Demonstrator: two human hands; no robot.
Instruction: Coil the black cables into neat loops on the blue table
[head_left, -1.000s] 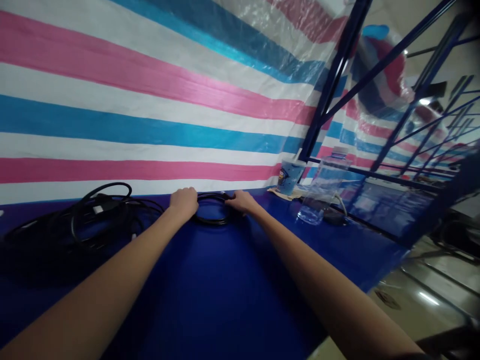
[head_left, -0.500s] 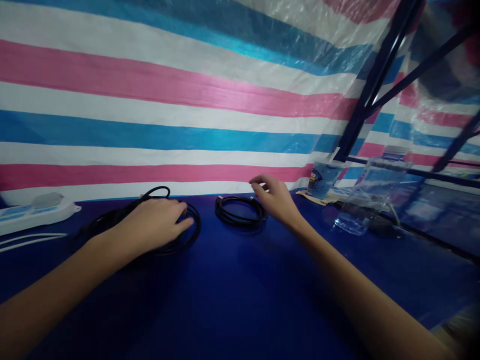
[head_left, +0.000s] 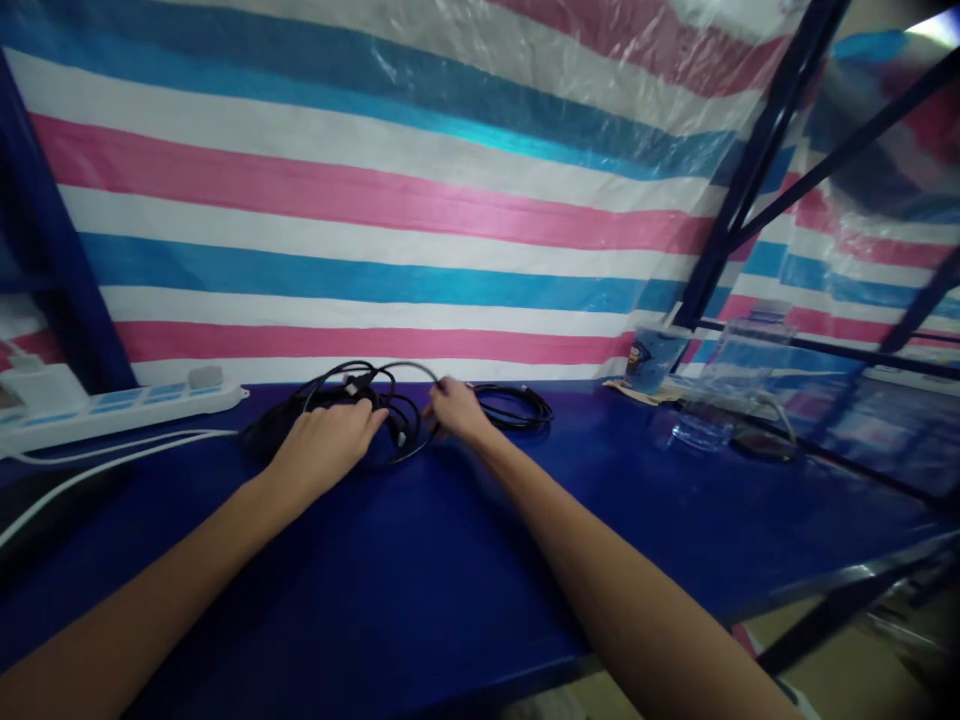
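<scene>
Big loose tangle of black cable [head_left: 330, 415] sits on the blue tabletop [head_left: 450, 560] by the striped tarp [head_left: 375, 200], spread mostly left-right. Left hand [head_left: 326, 445] rests flat and open on it; right hand [head_left: 454, 410] pinches a loop at its right edge. Small neat black cable coil [head_left: 517, 408] lies flat just right.

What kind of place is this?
Probably a makeshift workstation in a workshop: a blue bench backed by a striped tarp, a power strip, black cables under both hands, and blue metal racking.
</scene>
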